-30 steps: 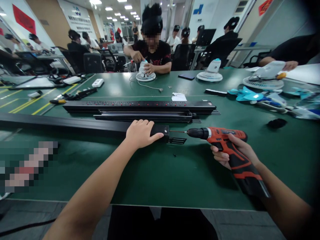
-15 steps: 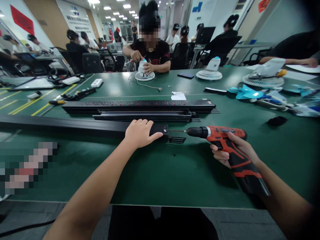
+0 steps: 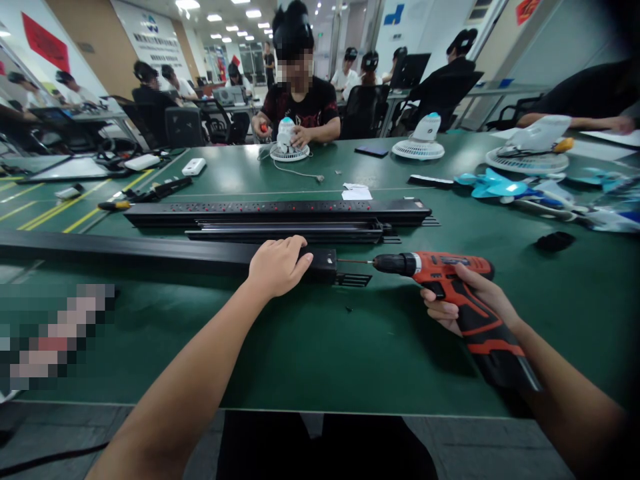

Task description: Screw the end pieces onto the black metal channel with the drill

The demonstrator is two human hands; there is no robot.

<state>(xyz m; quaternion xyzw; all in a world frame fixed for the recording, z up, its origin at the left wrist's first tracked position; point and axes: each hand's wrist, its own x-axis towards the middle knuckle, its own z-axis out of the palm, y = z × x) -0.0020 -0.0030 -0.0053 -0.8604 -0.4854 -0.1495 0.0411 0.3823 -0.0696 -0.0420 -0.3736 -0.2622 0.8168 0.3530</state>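
A long black bar (image 3: pixel 215 255) lies across the green table, running off the left edge of the view. My left hand (image 3: pixel 277 267) grips it close to its right end, with the fingers over the far edge and the thumb bent along the near side. In my right hand (image 3: pixel 470 297) is an orange and black cordless drill (image 3: pixel 440 265), held level with the index finger hidden around the trigger. The drill's long thin bit (image 3: pixel 354 261) points left and its tip meets the bar's end face. A slotted black bracket (image 3: pixel 353 280) sticks out beneath that end.
Behind the bar lie a black strip with red dots (image 3: pixel 280 208) and a black channel piece (image 3: pixel 290 233). A small dark bit (image 3: pixel 349 309) is on the table nearby. Across the table a co-worker (image 3: pixel 300 100) handles a white fan base (image 3: pixel 289 143). Blue fan blades (image 3: pixel 495 185) lie right.
My left thumb has drawn back from the bar's end towards my fingers. The drill looks unmoved. Opposite, the co-worker's hand has left the top of the fan base, moving left with a red-handled tool.
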